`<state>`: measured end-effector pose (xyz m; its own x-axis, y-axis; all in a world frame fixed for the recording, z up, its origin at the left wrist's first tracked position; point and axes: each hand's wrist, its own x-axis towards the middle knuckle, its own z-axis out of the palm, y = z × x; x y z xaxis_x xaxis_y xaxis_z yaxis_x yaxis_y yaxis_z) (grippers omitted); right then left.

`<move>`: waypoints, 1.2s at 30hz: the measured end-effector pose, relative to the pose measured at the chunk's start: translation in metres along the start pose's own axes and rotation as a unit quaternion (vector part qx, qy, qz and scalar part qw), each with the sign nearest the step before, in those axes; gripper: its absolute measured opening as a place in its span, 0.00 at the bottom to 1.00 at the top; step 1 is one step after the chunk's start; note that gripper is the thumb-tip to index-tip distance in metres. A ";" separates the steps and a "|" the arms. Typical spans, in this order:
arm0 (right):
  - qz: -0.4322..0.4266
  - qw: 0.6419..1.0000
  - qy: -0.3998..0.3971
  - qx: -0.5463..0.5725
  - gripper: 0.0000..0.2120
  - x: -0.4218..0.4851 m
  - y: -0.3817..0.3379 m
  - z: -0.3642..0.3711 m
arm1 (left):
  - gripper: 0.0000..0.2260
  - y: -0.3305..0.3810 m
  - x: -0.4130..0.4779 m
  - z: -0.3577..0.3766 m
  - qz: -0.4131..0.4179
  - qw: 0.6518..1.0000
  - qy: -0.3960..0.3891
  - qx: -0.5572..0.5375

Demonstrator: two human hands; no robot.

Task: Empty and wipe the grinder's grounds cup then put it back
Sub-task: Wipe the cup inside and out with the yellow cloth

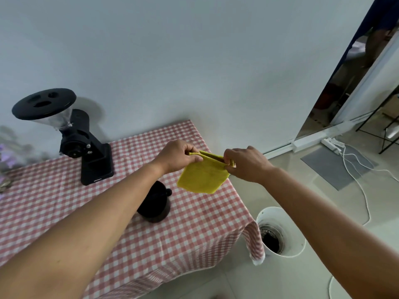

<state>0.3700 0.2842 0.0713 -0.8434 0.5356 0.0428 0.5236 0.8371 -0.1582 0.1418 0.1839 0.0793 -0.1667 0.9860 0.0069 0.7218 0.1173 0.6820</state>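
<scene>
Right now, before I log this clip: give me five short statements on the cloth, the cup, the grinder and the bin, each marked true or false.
1. Both hands hold the yellow cloth by its upper edge, left hand and right hand. True.
2. The grounds cup sits docked in the grinder. False: it stands on the checked tablecloth, apart from the grinder.
3. The white bin stands on the floor beside the table corner. True.
4. The bin is spotless inside. False: dark residue shows at its bottom.
5. The cloth lies flat on the table. False: it hangs in the air from both hands.
</scene>
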 end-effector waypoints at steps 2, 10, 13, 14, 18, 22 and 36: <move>-0.014 1.000 -0.021 -0.005 0.02 -0.002 -0.002 0.006 | 0.05 -0.005 -0.002 0.004 -0.007 1.000 -0.001 0.001; -0.020 0.997 -0.055 0.043 0.13 -0.003 -0.010 0.030 | 0.02 -0.018 -0.007 0.014 -0.029 1.000 0.009 -0.007; -0.004 0.996 -0.068 0.049 0.11 -0.001 0.000 0.034 | 0.03 -0.022 -0.007 0.015 -0.042 0.999 0.016 -0.005; -0.005 0.996 -0.074 0.042 0.10 0.000 0.004 0.035 | 0.04 -0.024 -0.007 0.016 -0.048 0.999 0.016 -0.004; -0.005 0.996 -0.058 0.074 0.10 -0.001 0.021 0.040 | 0.05 -0.028 -0.010 0.023 -0.090 0.994 0.040 -0.045; 0.083 0.966 -0.026 0.243 0.07 -0.002 0.036 0.040 | 0.08 -0.028 -0.016 0.033 -0.111 0.987 0.052 -0.102; 0.177 0.885 -0.183 0.390 0.18 0.012 0.077 0.098 | 0.14 -0.039 -0.048 0.117 -0.310 0.864 -0.009 -0.397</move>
<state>0.3885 0.3439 -0.0372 -0.7007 0.5570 -0.4458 0.6405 0.2157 -0.7371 0.2002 0.1455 -0.0333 -0.3396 0.7657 -0.5462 -0.1914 0.5123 0.8372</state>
